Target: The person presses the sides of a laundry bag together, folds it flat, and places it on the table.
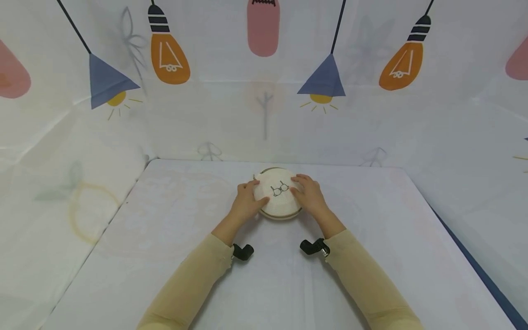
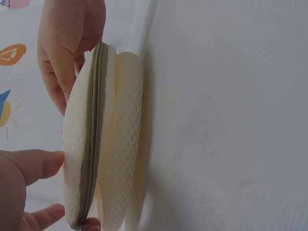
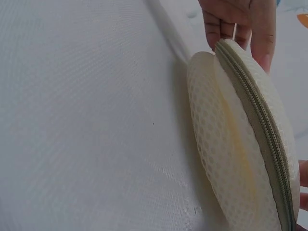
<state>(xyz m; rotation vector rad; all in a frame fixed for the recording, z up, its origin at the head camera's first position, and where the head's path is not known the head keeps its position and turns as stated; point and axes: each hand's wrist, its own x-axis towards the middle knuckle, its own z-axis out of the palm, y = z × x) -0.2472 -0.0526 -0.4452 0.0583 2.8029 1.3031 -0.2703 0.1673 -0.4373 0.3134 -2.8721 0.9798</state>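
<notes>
A round cream mesh zip pouch [image 1: 278, 201] with a small line drawing of glasses on its face sits on the white table. In the left wrist view, its olive-green zipper [image 2: 94, 130] runs round the rim and looks shut along the visible side. The left hand [image 1: 246, 200] holds the pouch's left edge, thumb lying on the top face. On the opposite edge, the right hand [image 1: 309, 195] grips with its thumb also on the face. Some fingertips are hidden behind the rim in both wrist views.
The white table [image 1: 272, 284] spreads around the pouch and both arms. Behind it hangs a pale curtain [image 1: 231, 110] printed with lamps and bulbs. Dark wrist camera mounts [image 1: 313, 246] stick out near the sleeve cuffs.
</notes>
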